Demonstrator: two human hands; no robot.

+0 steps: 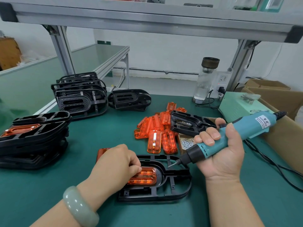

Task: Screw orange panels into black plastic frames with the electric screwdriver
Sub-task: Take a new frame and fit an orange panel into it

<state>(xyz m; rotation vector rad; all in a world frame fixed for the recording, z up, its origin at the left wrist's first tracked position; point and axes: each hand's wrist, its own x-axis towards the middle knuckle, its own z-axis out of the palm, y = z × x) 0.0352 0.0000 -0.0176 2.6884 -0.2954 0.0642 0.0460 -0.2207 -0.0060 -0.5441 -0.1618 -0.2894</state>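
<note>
A black plastic frame [173, 189] lies flat on the green mat in front of me, with an orange panel [146, 176] seated in its middle opening. My left hand [116, 163] rests on the panel's left end with fingers curled, pressing it down. My right hand [219, 151] grips a blue electric screwdriver [246, 128]. Its bit [172, 164] carries a screw and hovers just above the frame's upper right part, a little right of the panel. Another orange piece [102, 152] peeks out behind my left hand.
Loose orange panels [157, 133] are piled mid-table beside a box of screws [186, 143] and a black frame [188, 123]. Stacks of black frames stand at the left [32, 138] and back [80, 95]. A glass bottle [205, 79] and cardboard boxes [278, 102] are at the right.
</note>
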